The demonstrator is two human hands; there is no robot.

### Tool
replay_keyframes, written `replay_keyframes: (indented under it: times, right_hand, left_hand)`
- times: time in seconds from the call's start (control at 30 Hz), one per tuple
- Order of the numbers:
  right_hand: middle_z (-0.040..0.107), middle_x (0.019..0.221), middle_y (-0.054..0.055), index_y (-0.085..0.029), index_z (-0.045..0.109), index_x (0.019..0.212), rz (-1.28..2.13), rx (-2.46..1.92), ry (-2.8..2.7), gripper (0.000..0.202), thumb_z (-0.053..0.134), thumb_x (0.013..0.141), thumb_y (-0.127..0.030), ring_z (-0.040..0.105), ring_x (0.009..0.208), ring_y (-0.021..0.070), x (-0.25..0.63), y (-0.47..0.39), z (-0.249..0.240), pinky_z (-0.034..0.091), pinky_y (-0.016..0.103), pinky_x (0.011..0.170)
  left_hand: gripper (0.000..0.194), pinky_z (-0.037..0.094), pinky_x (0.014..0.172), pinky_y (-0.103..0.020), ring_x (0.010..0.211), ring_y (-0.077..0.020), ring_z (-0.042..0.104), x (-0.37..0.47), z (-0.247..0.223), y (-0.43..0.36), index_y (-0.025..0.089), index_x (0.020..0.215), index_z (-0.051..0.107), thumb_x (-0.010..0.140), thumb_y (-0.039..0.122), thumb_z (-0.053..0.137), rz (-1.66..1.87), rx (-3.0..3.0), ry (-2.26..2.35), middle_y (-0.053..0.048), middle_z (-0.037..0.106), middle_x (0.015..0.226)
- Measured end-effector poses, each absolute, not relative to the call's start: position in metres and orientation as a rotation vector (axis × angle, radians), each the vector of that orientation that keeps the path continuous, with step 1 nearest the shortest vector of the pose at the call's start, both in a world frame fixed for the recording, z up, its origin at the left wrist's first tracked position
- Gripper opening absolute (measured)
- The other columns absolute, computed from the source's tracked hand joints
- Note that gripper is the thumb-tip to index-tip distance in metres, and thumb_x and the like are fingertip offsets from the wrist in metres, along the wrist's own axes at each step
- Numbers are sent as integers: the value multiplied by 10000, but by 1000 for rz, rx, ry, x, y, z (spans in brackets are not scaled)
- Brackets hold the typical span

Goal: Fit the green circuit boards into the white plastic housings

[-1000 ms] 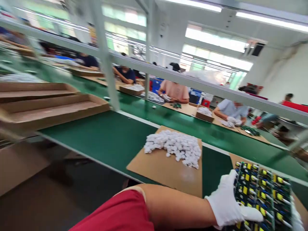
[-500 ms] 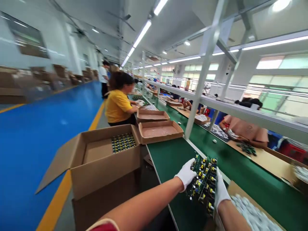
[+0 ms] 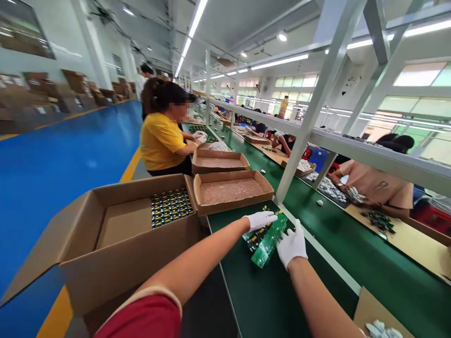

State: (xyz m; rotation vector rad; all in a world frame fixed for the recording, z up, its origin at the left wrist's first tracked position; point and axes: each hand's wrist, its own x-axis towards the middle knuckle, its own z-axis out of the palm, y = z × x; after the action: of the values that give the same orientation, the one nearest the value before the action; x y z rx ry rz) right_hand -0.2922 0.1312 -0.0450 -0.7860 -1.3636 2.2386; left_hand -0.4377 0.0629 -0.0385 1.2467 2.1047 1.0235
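Two strips of circuit boards (image 3: 270,240) lie on the green work surface (image 3: 253,291) in front of me. The upper strip shows its green solder side, and the one beneath shows yellow and black components. My left hand (image 3: 260,219), in a white glove, rests over the far left end of the strips with its fingers stretched out. My right hand (image 3: 293,245), also gloved, is at the right edge of the green strip, fingers spread and partly bent. Neither hand is visibly wrapped round a board.
To the left, an open cardboard box (image 3: 130,253) holds rows of boards (image 3: 171,207). Two shallow cardboard trays (image 3: 232,206) stand beyond. A white metal post (image 3: 317,103) rises beside the green belt (image 3: 338,234). A box of white parts (image 3: 380,328) is at lower right. Co-workers sit nearby.
The board strips, held upright between both hands before, now lie on the surface farther forward and left. Both hands have loosened around them. The view has shifted slightly.
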Motion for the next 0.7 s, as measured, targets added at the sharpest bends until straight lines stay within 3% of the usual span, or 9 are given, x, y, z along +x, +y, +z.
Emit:
replay_keyframes:
  times: [0.1,0.17,0.27,0.4,0.53,0.7]
  right_hand:
    - [434,1382,138,-176,178,1440,2246,-928,-1242,850,289,784,-706,443,1248,233,-288,131,-41,354,444,1011]
    - [324,1446,169,-126,120,1450,2255,-968,-1201,884,279,793,-696,360,1307,237,-276,128,-37,320,441,1035]
    - [256,1485,131,-152,155,1446,2259,-946,-1174,806,294,825,-646,284,1346,213,-247,124,-23,295,411,1053]
    - [432,1391,139,-153,315,1394,2315,-849,-1149,692,381,844,-568,440,1254,222,-181,116,-3,339,398,1025]
    - [525,1319,106,-222,524,1245,2230,-830,-1183,574,532,782,-561,478,1219,240,-81,103,9,312,434,1037]
    - [616,1205,119,-223,632,1102,1633,-941,-1193,493,704,688,-480,538,1149,277,94,65,25,345,466,1013]
  left_hand:
    - [777,195,1094,-426,1328,-286,296,-430,-40,66,242,1381,335,735,648,486,868,1406,2137,-93,347,1448]
    - [896,127,1092,-506,1348,-342,230,-422,-44,64,253,1360,375,589,615,653,736,1503,2162,-107,329,1457]
    - [843,94,1062,-588,1358,-376,177,-415,-49,59,274,1270,493,500,507,746,551,1601,2194,-101,358,1442]
    - [637,146,1054,-581,1336,-341,266,-414,-36,56,290,1228,527,624,426,676,422,1662,2304,-83,417,1408]
    - [542,136,1067,-565,1342,-328,251,-371,-11,69,268,1262,497,730,331,580,419,1859,2326,-74,420,1407]
    - [508,237,1068,-492,1315,-273,330,-224,1,88,294,1253,501,752,227,557,532,2575,1642,-46,497,1346]
